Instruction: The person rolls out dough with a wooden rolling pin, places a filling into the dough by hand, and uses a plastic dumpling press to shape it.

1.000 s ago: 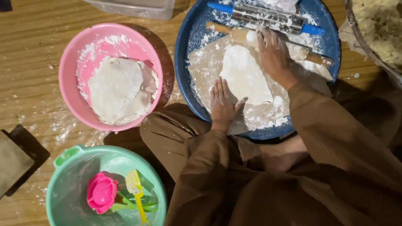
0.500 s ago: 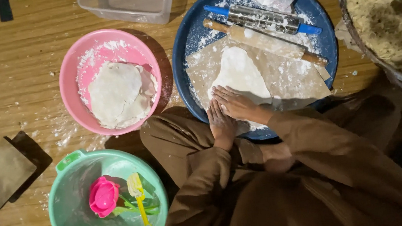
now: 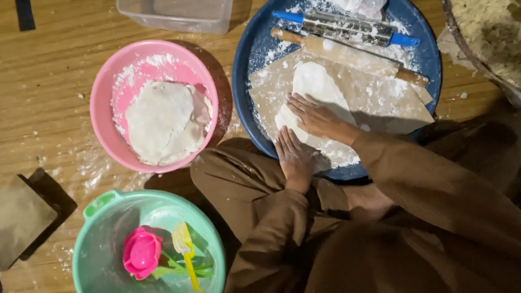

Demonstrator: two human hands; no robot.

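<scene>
My left hand [image 3: 295,158] lies flat, fingers together, on the near edge of the dough sheet [image 3: 314,100], pinning it, while my right hand [image 3: 316,115] presses open-palmed across it. The dough sits on brown paper [image 3: 383,93] in the floured blue tray [image 3: 252,58] so it won't stick. Two rolling pins [image 3: 345,29] wait at the far rim, finished rounds [image 3: 164,121] stacked in the pink bowl [image 3: 108,85] nearby.
</scene>
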